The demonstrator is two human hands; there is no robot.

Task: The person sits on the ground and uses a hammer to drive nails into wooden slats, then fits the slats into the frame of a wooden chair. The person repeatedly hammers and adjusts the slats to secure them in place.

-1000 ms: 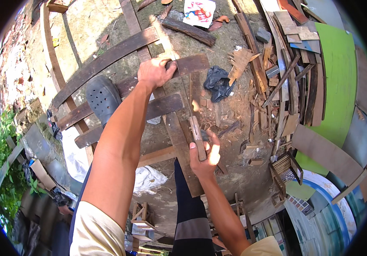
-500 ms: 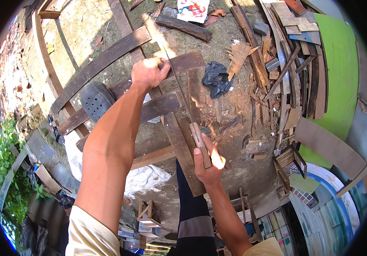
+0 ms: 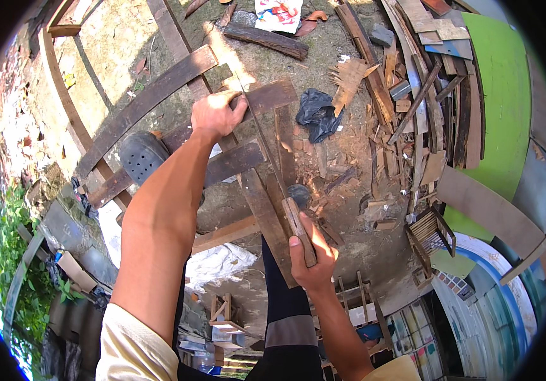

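Head view: the left hand reaches far forward, fingers curled closed over the upper end of a pale wood strip that lies along a long dark plank on the bare ground. The right hand, nearer the body, grips the wooden handle of a long knife, whose thin blade runs up along the plank toward the left hand. Fresh chips and splinters lie scattered to the right, so some splitting looks done; the strip seems only partly worked, with blade and both hands engaged on it. A dark slipper sits left of the planks, a green board at far right.
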